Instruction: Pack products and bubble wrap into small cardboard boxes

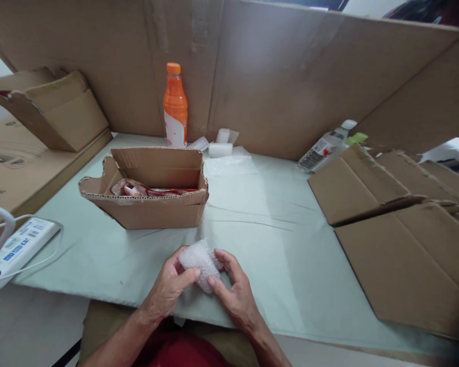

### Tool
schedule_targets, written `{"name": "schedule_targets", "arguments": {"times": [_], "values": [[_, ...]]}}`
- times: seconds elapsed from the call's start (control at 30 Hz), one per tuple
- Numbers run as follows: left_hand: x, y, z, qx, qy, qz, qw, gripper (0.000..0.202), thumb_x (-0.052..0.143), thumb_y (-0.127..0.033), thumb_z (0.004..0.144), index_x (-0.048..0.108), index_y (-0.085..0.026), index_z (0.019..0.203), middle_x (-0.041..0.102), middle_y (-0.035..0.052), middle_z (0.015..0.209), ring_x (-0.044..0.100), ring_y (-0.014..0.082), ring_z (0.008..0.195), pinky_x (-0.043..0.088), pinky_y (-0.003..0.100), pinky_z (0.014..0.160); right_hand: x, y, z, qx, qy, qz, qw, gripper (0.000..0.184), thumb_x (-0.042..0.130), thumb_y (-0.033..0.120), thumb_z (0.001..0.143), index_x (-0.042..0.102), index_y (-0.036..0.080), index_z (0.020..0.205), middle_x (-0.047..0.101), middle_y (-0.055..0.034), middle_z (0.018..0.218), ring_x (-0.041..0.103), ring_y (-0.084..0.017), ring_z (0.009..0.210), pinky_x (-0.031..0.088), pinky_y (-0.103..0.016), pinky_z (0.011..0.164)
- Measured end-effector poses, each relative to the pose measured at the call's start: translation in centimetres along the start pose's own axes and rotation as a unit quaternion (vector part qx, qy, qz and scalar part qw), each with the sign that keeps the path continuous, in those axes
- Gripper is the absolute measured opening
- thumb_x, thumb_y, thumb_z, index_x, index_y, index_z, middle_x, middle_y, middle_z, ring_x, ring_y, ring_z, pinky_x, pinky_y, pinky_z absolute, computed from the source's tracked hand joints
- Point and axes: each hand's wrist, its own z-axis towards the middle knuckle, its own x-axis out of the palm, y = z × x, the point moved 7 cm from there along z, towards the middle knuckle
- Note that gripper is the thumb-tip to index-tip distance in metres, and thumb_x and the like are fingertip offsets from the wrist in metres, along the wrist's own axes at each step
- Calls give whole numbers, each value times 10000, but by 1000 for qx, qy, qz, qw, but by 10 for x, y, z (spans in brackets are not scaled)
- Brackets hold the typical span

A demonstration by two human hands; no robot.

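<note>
Both my hands meet over the near edge of the table, closed around a small bundle wrapped in bubble wrap (198, 261). My left hand (168, 286) grips its left side with thumb and fingers. My right hand (235, 291) pinches the right and lower side. What the wrap covers is hidden. Just beyond the bundle stands an open cardboard box (153, 209) with red and white packets (137, 189) inside.
An orange drink bottle (175, 106) stands at the back by the cardboard wall. Small white rolls (220, 149) and clear bubble wrap lie beside it. A clear water bottle (325, 146) lies at right. Flattened cardboard (405, 239) covers the right side. A white power strip (19, 247) sits left.
</note>
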Motion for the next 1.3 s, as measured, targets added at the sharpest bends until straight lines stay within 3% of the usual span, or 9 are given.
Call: {"name": "schedule_targets", "arguments": {"times": [0.07,0.23,0.63,0.87,1.03,1.17,1.3], "values": [[-2,2,0,-3,-8,8,1000,373,791,-347,744,653,-157,1034,674,16,877,585,148,798,474,242,758,1,-3,0,9,6,-2,1000,500,669,323,847,563,200,1320,705,-104,1194,680,-228,1053,556,-335,911],[-7,3,2,9,-22,20,1000,370,796,-366,738,641,-155,999,623,-6,823,537,122,750,454,213,710,3,2,3,4,50,-48,998,337,685,297,835,675,219,1162,741,-70,1107,691,-232,998,551,-324,882],[-16,-12,-1,37,33,133,990,423,702,-516,816,660,-151,1025,639,35,884,555,173,807,447,248,747,-14,32,28,-41,79,-59,994,110,638,284,871,676,210,943,728,-42,933,689,-188,851,537,-251,761],[-13,-18,1,45,69,70,994,475,669,-541,840,674,-147,1105,684,81,981,605,228,909,468,310,830,-17,54,45,-65,104,-72,990,69,614,272,912,663,224,919,721,-17,876,688,-160,784,537,-225,725],[-15,-18,6,55,65,26,996,455,618,-567,870,686,-169,1080,715,92,1001,638,248,975,471,347,896,-37,66,58,-83,31,-53,995,81,651,289,908,694,239,954,733,-38,919,705,-183,824,563,-237,719],[-19,-7,9,12,27,75,997,373,652,-512,862,690,-179,1026,738,94,973,661,227,942,489,332,874,-62,80,68,-102,-51,-54,992,103,690,303,894,728,247,972,741,-64,961,715,-221,889,583,-281,736],[-14,-7,9,13,32,122,992,287,661,-435,853,697,-188,994,740,93,981,661,220,959,487,326,891,-83,110,80,-155,-102,-41,982,111,708,295,887,741,259,986,746,-78,977,715,-253,931,589,-330,740]]}}
